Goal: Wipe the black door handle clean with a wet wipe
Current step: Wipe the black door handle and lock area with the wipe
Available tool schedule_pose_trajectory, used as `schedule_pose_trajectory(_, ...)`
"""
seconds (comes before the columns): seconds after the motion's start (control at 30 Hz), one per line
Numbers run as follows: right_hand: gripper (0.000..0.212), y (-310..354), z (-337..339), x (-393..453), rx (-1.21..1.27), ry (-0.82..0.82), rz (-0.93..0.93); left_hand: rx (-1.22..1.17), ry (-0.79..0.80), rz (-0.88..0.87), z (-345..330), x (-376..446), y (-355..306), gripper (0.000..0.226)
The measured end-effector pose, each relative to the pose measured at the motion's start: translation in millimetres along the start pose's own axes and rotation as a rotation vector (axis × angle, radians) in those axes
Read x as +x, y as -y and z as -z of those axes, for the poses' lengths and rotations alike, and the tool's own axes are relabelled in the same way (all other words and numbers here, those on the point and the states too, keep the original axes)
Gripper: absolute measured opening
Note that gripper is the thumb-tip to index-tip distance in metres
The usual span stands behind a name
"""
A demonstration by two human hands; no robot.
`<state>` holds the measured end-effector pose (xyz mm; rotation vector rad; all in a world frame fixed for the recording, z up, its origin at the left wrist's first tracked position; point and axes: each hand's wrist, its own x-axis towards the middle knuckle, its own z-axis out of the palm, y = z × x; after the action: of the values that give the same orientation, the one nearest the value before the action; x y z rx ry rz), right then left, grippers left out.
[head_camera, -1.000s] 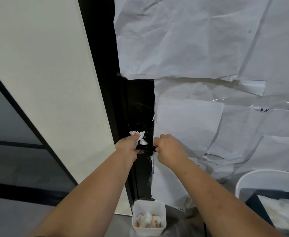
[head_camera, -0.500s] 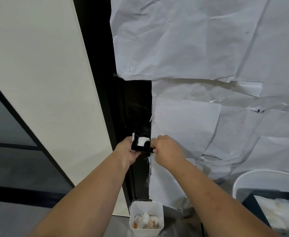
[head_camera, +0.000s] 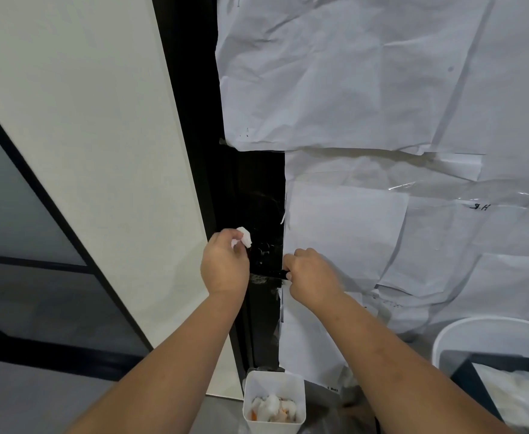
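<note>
The black door handle (head_camera: 269, 273) runs sideways across the dark strip of the door, between my two hands. My right hand (head_camera: 311, 275) grips the handle's right end. My left hand (head_camera: 224, 266) is closed around a crumpled white wet wipe (head_camera: 245, 237), which sticks out above the fingers beside the black lock plate (head_camera: 261, 252), just above the handle's left end. Wet smears show on the plate and below the handle.
Crumpled white paper sheets (head_camera: 366, 83) cover the door to the right. A white wall panel (head_camera: 100, 151) stands on the left. On the floor sits a small white bin (head_camera: 274, 402) with used wipes, and a larger white tub (head_camera: 491, 339) at the right.
My left hand has lifted the wipe from the handle up to the lock plate's left side. My right hand has kept its hold on the handle's right end.
</note>
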<state>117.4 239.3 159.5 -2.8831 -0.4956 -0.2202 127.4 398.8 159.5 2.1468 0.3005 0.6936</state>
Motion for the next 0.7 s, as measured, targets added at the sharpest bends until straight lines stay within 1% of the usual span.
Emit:
schedule_pose_trajectory(0.07,0.019,-0.9,-1.5,-0.8,0.002,0.002,-0.002,0.091,-0.043,-0.154,1.9,0.9,3.2,0.019)
schedule_pose_trajectory(0.17,0.021,-5.1,-2.7,0.1,-0.001,-0.005,-0.022,0.248,0.004,-0.305,-2.2,6.7,6.3,0.026)
schedule_pose_trajectory(0.2,0.021,-5.1,-2.5,-0.1,-0.002,-0.010,-0.022,0.265,0.047,-0.298,-2.3,8.6,5.7,0.025)
schedule_pose_trajectory(0.23,0.021,-4.8,-2.1,0.0,-0.004,-0.008,-0.020,0.227,0.089,-0.238,-1.4,10.1,2.3,0.021)
schedule_pose_trajectory(0.27,0.021,-4.1,-1.6,0.1,-0.005,-0.008,-0.016,0.249,0.107,-0.226,-0.4,12.0,-2.0,0.016)
schedule_pose_trajectory(0.33,0.021,-1.9,-1.1,0.4,-0.012,-0.008,-0.011,0.286,0.127,-0.221,-1.3,18.0,-4.0,0.016)
schedule_pose_trajectory(0.37,0.021,-1.2,-0.9,0.4,-0.013,-0.007,-0.008,0.279,0.154,-0.185,-0.6,19.8,-3.2,0.014)
schedule_pose_trajectory(0.4,0.021,-0.8,-1.0,0.2,-0.014,-0.004,-0.004,0.326,0.188,-0.191,-0.4,20.5,-0.4,0.009)
schedule_pose_trajectory(0.43,0.020,-0.9,-1.3,0.2,-0.012,-0.001,-0.001,0.413,0.197,-0.240,-2.0,21.4,2.6,0.016)
schedule_pose_trajectory(0.47,0.020,-1.1,-1.1,0.2,-0.007,-0.001,0.001,0.466,0.208,-0.282,-6.0,20.9,7.8,0.027)
schedule_pose_trajectory(0.53,0.020,-2.0,-0.6,-0.1,0.006,-0.006,0.004,0.507,0.251,-0.273,-13.6,18.8,17.9,0.040)
schedule_pose_trajectory(0.6,0.019,-2.1,-0.1,-0.8,0.003,-0.009,0.010,0.551,0.264,-0.261,-17.3,18.7,24.8,0.043)
schedule_pose_trajectory(0.7,0.019,-2.2,0.4,-1.2,0.003,-0.012,0.010,0.478,0.290,-0.222,-17.1,21.0,24.2,0.048)
